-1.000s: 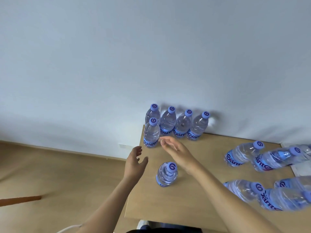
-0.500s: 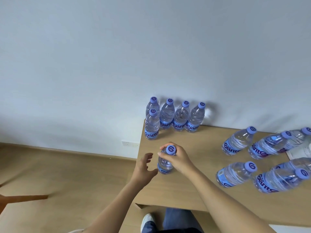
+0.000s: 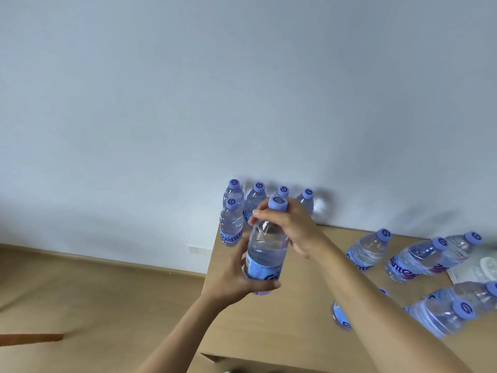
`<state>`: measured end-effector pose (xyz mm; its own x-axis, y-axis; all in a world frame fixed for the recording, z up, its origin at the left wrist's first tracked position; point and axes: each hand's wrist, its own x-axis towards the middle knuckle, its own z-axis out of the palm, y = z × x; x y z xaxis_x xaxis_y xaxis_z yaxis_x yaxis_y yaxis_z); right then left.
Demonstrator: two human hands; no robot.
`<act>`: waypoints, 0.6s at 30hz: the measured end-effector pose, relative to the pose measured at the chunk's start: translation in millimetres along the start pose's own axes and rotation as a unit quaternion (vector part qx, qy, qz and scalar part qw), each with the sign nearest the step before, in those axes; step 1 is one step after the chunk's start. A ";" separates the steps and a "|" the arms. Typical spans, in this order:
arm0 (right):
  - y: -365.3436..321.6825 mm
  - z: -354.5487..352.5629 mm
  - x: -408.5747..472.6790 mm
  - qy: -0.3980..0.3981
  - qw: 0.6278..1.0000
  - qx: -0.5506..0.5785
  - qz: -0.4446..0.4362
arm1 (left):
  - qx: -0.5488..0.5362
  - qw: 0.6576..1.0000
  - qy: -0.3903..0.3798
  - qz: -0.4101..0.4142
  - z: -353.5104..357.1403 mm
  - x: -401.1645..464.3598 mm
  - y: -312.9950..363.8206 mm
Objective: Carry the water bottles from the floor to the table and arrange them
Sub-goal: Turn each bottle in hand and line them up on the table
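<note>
A clear water bottle (image 3: 265,249) with a purple cap and blue label is lifted above the wooden table (image 3: 295,319), near its left edge. My right hand (image 3: 293,227) grips its neck just under the cap. My left hand (image 3: 236,281) holds its lower part around the label. Behind it, several bottles stand in a row (image 3: 255,197) against the wall, with one more bottle (image 3: 231,224) in front of the row's left end.
Several more bottles (image 3: 411,259) stand scattered on the right part of the table, some partly hidden by my right arm. White paper (image 3: 478,267) lies at the right edge. Wooden floor (image 3: 94,305) lies to the left, with a wall socket (image 3: 197,249).
The bottle that stood on the table near the left edge has been lifted. My right hand closed on its neck, and my left hand came in and took hold of its base.
</note>
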<state>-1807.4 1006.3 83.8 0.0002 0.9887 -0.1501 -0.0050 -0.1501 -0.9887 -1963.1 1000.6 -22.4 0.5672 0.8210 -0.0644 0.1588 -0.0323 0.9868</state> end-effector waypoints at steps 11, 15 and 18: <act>-100.0 -29.0 0.5 0.105 0.986 0.044 -0.120 | -0.077 0.991 0.085 0.075 20.9 28.9 113.2; -101.3 -23.7 -3.7 0.173 0.976 0.014 -0.133 | -0.044 0.984 0.143 0.093 23.9 41.6 127.9; -104.0 -23.0 -1.0 0.213 0.965 0.023 -0.151 | -0.032 0.982 0.153 0.102 27.8 46.1 135.9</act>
<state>-1784.0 1020.8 186.7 0.4198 0.8957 0.1469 0.0147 0.1552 -0.9878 -1892.8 1018.2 104.6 0.3107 0.9345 0.1736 0.0104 -0.1860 0.9825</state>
